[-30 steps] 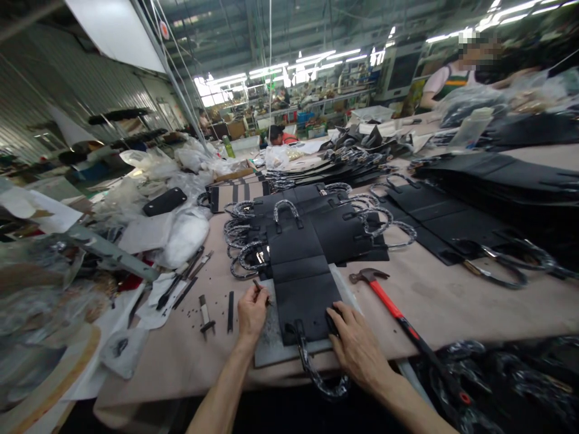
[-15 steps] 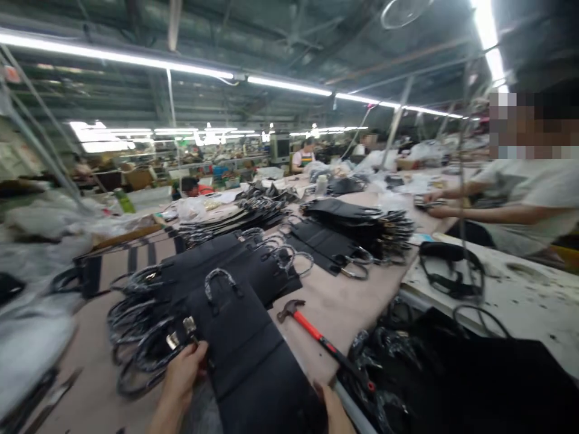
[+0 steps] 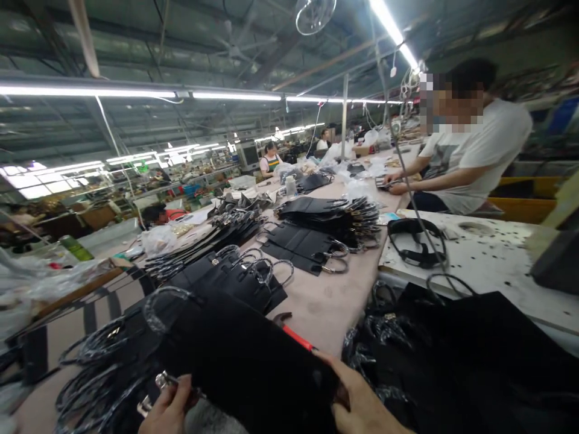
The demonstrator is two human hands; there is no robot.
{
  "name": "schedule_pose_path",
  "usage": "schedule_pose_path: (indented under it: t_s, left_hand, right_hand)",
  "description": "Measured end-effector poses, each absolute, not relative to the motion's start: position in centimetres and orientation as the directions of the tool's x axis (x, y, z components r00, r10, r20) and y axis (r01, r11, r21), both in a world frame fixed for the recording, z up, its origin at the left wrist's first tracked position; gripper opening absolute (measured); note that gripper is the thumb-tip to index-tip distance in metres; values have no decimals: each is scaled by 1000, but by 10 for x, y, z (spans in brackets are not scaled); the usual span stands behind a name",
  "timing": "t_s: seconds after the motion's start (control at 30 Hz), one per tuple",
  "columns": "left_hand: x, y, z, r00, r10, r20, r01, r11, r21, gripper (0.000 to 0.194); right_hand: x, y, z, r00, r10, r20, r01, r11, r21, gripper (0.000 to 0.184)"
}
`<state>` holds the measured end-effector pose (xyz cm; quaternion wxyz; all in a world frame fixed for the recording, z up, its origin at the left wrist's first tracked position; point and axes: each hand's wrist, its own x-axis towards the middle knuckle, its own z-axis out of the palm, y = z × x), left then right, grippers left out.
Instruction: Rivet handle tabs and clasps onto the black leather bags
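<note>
A black bag panel [image 3: 244, 355] with a plastic-wrapped loop handle [image 3: 160, 307] is held up between both hands, tilted above the table. My left hand [image 3: 167, 407] is closed at its near left edge, beside shiny metal fittings [image 3: 163, 380]. My right hand [image 3: 364, 398] grips the panel's right end, thumb along the top and the other fingers partly hidden. Just beyond the panel lies a hammer [image 3: 298, 337] with a red handle, partly covered by it. More wrapped handles [image 3: 90, 374] are bunched on the table at the left.
Stacks of black panels [image 3: 312, 208] lie on the cloth-covered table [image 3: 316, 301]. To the right, a black pile of bag pieces [image 3: 474, 343] sits lower, against a white worktop [image 3: 506, 265] with a black strap-like item [image 3: 418, 244]. A co-worker [image 3: 479, 150] sits at the far right.
The panel has been raised and brought closer, now covering more of the hammer. Both hands have moved with it, and the view has turned to the right.
</note>
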<state>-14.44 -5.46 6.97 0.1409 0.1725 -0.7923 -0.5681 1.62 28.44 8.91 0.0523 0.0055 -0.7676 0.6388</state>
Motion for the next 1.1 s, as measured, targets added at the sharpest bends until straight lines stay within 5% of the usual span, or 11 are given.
schedule_pose_path:
  t_s: [0.13,0.23,0.37,0.5,0.63,0.83,1.0,1.1]
  left_hand:
    - [-187,10,155,-930,-342,138,93,144,985,45]
    - [-241,72,231,-942,-226,248,234,85,968,48]
    - [-284,129,275,-938,-249,242,167,288,943,40]
    - [-257,135,222,-955,-179,236,169,325,930,46]
    - [-192,83,131,-992,-107,62,15,398,917,62]
    - [-78,-30,62,-918,-391,-61,-256,471,844,81]
    - [-22,-106,49,-779,-622,-86,-437,438,786,84]
    - [-15,-129,31,-735,-669,-105,-476,400,783,79]
  right_hand:
    - [-24,332,124,-973,189,132,-115,94,-989,76]
    - [-81,387,159,-915,299,272,-214,211,-954,77]
    - [-166,470,206,-883,417,213,-6,445,-895,80]
    - [-213,525,200,-822,543,169,204,559,-804,73]
    - [-214,520,133,-768,604,213,367,687,-627,51]
    - [-186,471,56,-858,409,311,250,861,-443,38]
    - [-213,418,47,-842,283,459,-21,833,-553,38]
    - [-234,357,41,-907,195,373,-141,695,-705,34]
